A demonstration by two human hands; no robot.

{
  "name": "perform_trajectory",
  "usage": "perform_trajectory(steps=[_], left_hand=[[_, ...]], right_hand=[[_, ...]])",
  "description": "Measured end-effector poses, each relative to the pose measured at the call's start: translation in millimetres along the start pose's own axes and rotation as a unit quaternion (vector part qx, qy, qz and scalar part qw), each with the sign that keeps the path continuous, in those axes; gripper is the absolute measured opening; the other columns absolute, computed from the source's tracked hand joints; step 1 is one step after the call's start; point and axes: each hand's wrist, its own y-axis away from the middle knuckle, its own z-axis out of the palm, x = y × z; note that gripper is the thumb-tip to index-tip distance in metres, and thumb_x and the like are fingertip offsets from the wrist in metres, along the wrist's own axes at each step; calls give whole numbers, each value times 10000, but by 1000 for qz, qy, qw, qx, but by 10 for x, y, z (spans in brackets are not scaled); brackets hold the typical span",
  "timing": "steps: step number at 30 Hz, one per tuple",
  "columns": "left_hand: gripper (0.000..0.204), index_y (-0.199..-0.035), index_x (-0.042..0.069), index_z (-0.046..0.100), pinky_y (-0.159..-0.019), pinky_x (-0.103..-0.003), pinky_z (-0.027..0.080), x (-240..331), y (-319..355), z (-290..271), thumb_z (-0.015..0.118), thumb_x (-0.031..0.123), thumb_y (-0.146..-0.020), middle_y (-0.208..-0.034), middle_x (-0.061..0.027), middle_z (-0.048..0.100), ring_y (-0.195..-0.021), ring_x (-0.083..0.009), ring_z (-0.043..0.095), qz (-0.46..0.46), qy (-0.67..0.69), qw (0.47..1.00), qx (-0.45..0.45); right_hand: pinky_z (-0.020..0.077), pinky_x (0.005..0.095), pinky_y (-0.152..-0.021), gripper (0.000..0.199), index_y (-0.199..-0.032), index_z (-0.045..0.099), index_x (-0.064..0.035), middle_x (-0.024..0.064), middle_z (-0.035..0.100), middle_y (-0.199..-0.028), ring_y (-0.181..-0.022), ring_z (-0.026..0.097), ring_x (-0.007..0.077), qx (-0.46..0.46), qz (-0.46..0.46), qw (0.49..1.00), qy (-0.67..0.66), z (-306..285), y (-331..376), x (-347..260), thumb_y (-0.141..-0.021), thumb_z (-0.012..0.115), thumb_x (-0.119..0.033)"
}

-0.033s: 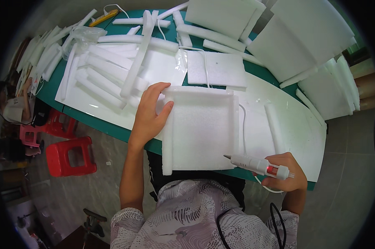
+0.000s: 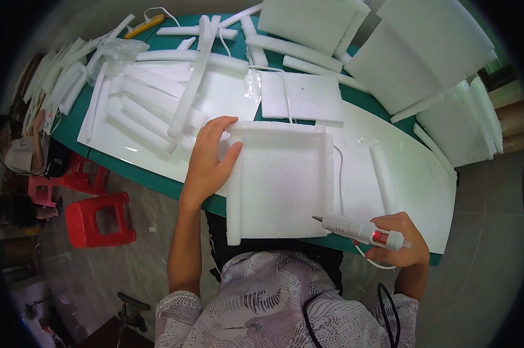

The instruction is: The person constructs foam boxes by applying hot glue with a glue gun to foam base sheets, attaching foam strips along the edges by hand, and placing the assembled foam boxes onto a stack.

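the left hand [image 2: 208, 159] pinches the left wall of a white foam tray [image 2: 282, 185] near its far corner, thumb on the inside and fingers outside. the tray lies at the near edge of a green table [image 2: 164, 184], right in front of the person, with raised foam along its left, far and right sides. the right hand [image 2: 410, 235] is wrapped around a white glue gun [image 2: 352, 229], its tip pointing left over the tray's near right corner (whether it touches, i cannot tell). loose foam strips [image 2: 140, 119] lie piled beyond the left hand.
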Motion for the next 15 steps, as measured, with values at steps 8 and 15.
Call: perform_trajectory(steps=[8,15], left_hand=[[410,-1253,25,563,-986,-378,428,51,4,-44,639,50,-851,-1262,-143,581,-1157,-298,554,-18,14,1000,2],[416,-1269,37,554,-953,-401,446,78,-34,7,629,57,-860,-1279,-125,573,-1161,-284,549,-37,10,999,-1]], right_hand=[[418,342,-566,291,-809,628,-8,114,569,-679,-586,558,268,162,-6,987,17,-210,9,-32,-719,841,-185],[473,338,-684,297,-962,617,20,142,600,-896,-760,596,296,329,-17,930,162,-328,-6,87,-691,723,-41]])
